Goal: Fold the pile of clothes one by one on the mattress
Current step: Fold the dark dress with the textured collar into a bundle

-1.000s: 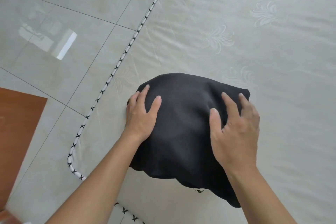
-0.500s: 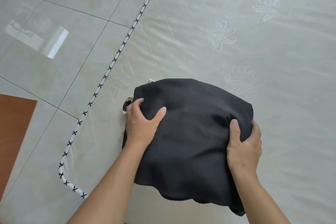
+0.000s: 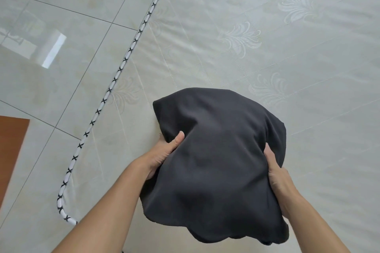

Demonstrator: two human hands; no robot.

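A folded black garment [image 3: 218, 162] is held up above the pale patterned mattress [image 3: 257, 47], its lower edge hanging loose toward me. My left hand [image 3: 164, 154] grips its left side, thumb on top and fingers hidden beneath the cloth. My right hand [image 3: 276, 172] grips the right side the same way, with the thumb on top and the fingers tucked under. No other clothes show in this view.
The mattress edge, trimmed with white piping with black crosses [image 3: 115, 76], runs diagonally from top centre to bottom left. Beyond it lies a glossy tiled floor [image 3: 51, 26]. A brown wooden surface [image 3: 10, 150] sits at the left edge.
Both hands went from pressing flat on the garment to gripping its sides with fingers underneath. The garment has come up off the mattress and shifted right.
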